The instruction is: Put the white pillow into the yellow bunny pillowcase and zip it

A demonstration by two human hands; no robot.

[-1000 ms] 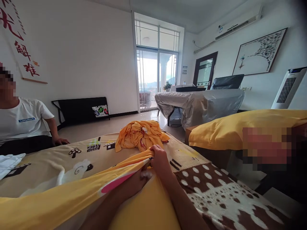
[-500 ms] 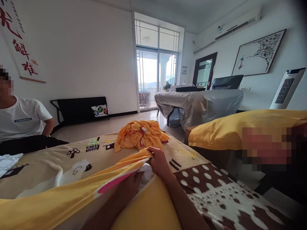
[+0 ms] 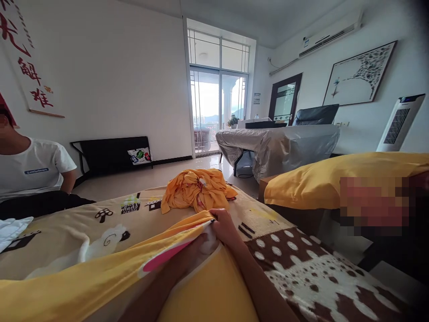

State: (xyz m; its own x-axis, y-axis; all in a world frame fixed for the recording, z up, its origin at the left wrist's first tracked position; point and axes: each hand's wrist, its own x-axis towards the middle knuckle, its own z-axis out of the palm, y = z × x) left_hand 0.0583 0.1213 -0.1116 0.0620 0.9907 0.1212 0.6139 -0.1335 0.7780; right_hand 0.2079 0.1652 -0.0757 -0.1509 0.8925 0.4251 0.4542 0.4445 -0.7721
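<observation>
My right hand (image 3: pixel 224 226) pinches the edge of a yellow duvet cover (image 3: pixel 100 264) with a pink patch, drawing its edge up to a point. Inside the cover's opening is my left hand (image 3: pixel 193 250), its fingers mostly hidden; it seems closed on a white bundle that looks like a quilt (image 3: pixel 211 239). The near side of the cover spreads below, between my forearms. Just beyond my hands lies a crumpled heap of orange-yellow cloth (image 3: pixel 194 188).
A patterned blanket (image 3: pixel 281 264) covers the bed under everything. At left sits a person in a white T-shirt (image 3: pixel 40 165), with white cloth (image 3: pixel 13 230) nearby. To the right lies a yellow pillow (image 3: pixel 308 183). A plastic-covered desk (image 3: pixel 275 143) stands beyond.
My left hand has gone a little deeper and to the right inside the cover, and less of the white bundle shows. My right hand keeps its hold, shifted slightly right.
</observation>
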